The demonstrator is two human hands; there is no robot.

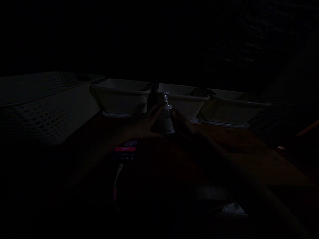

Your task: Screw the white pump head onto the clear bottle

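Observation:
The scene is very dark. A pump bottle (166, 124) with a pale pump head and a whitish label is upright or slightly tilted between my two hands, in front of the middle tub. My left hand (149, 123) grips its left side, with fingers reaching up beside the pump neck and the thumb low by the base. On the other side, my right hand (182, 123) has its fingers against the bottle just below the collar. Shadow hides the palms and most of the right fingers.
Three pale tubs, left (123, 102), middle (191, 106) and right (229, 112), line the back of the wooden table (264, 164). A large perforated basket (81, 108) stands left. A lit phone (125, 154) with a cable (116, 178) lies below my left hand.

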